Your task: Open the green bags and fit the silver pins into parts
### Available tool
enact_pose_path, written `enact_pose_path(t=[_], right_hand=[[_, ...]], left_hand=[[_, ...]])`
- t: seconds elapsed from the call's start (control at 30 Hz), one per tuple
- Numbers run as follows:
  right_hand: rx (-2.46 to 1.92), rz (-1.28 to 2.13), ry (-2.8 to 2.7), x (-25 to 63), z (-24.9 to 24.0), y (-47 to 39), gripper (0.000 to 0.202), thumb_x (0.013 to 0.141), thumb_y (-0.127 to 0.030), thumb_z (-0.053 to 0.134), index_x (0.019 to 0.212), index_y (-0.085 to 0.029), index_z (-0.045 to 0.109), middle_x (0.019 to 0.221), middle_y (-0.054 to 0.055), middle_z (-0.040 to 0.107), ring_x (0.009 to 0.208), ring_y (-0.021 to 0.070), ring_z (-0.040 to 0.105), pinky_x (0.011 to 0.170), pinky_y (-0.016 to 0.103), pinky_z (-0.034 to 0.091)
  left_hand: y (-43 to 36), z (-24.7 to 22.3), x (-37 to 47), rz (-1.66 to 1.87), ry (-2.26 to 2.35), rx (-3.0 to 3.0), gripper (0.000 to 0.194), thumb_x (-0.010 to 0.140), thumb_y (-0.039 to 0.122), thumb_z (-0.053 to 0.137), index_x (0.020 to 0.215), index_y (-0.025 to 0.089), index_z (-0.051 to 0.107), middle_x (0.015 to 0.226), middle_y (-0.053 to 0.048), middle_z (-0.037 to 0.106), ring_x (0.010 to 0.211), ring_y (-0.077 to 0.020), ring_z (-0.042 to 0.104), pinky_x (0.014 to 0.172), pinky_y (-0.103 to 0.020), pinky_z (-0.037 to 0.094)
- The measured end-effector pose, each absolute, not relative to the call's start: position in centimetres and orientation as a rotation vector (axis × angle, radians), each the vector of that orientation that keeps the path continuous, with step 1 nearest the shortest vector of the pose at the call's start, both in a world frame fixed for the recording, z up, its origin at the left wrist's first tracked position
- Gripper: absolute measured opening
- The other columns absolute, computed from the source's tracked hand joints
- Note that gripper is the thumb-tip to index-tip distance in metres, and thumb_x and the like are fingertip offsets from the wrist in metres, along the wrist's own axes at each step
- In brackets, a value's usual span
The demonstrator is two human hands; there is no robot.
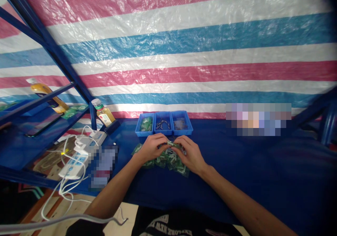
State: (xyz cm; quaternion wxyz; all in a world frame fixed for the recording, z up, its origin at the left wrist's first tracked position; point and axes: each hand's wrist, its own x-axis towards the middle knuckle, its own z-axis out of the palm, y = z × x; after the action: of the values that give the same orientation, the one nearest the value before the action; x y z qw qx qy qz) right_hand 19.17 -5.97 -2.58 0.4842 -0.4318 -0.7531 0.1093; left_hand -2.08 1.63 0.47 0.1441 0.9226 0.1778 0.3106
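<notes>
My left hand (pixel 154 147) and my right hand (pixel 191 154) meet over the table, fingers pinched on a small green-and-clear packet (pixel 172 144) held between them. Fingers partly cover it, so its contents are hard to make out. Beneath and around my hands lies a pile of similar green-and-clear packets (pixel 181 167). Just beyond, three joined blue bins stand in a row. Green packets fill the left bin (pixel 141 134), short dark-and-light rod-like pieces lie in the middle bin (pixel 163 133), and small greyish flat pieces sit in the right bin (pixel 183 133).
On the left of the blue table (pixel 237 173) are a white power strip (pixel 72 166) with tangled cables, a blurred-out phone-like object (pixel 104 167) and a juice bottle (pixel 104 114). Blue metal frame bars (pixel 63 66) rise there. A striped plastic sheet (pixel 184 53) hangs behind.
</notes>
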Motion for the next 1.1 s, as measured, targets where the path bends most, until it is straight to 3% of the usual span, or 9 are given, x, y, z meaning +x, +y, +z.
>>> enact_pose_path(t=[0.27,0.63,0.8,0.93,1.1], right_hand=[[-1.054,0.239,-1.83,19.25,-2.73,-5.82,0.012,0.103,-0.024,0.053,0.101,-0.025,0.065,0.101,0.007,0.066,0.095,0.0228,0.063,0.084,0.037,0.053],[-1.093,0.243,-1.891,18.91,-2.34,-6.02,0.012,0.1,-0.026,0.059,0.111,-0.025,0.063,0.103,0.007,0.068,0.097,0.0239,0.065,0.083,0.035,0.053],[-1.141,0.222,-1.892,19.13,-2.98,-5.62,0.005,0.1,-0.024,0.059,0.102,-0.024,0.064,0.096,0.006,0.068,0.091,0.0237,0.064,0.079,0.036,0.051],[-1.117,0.219,-1.882,19.39,-3.03,-5.46,0.013,0.101,-0.021,0.057,0.092,-0.024,0.066,0.089,0.005,0.068,0.087,0.0228,0.063,0.079,0.036,0.052],[-1.127,0.207,-1.87,19.23,-2.89,-5.57,0.006,0.1,-0.025,0.06,0.099,-0.025,0.067,0.092,0.005,0.069,0.089,0.0235,0.064,0.08,0.036,0.052]], left_hand=[[1.26,0.68,-1.85,0.87,0.536,2.668,0.029,0.096,0.039,0.066,0.11,0.015,0.071,0.095,-0.01,0.071,0.086,-0.0181,0.066,0.08,-0.029,0.054],[1.38,0.51,-1.81,0.914,0.515,2.627,0.024,0.104,0.029,0.053,0.098,0.014,0.07,0.092,-0.01,0.071,0.087,-0.018,0.066,0.081,-0.029,0.053],[1.3,0.58,-1.84,0.901,0.533,2.631,0.022,0.102,0.032,0.057,0.1,0.014,0.07,0.094,-0.01,0.071,0.086,-0.0173,0.065,0.08,-0.029,0.052],[1.19,0.68,-1.81,0.885,0.53,2.636,0.026,0.099,0.038,0.062,0.106,0.015,0.07,0.097,-0.01,0.071,0.084,-0.017,0.065,0.078,-0.028,0.052],[1.31,0.42,-1.72,0.966,0.535,2.598,0.026,0.103,0.034,0.053,0.095,0.015,0.069,0.091,-0.01,0.07,0.087,-0.018,0.065,0.081,-0.03,0.052]])
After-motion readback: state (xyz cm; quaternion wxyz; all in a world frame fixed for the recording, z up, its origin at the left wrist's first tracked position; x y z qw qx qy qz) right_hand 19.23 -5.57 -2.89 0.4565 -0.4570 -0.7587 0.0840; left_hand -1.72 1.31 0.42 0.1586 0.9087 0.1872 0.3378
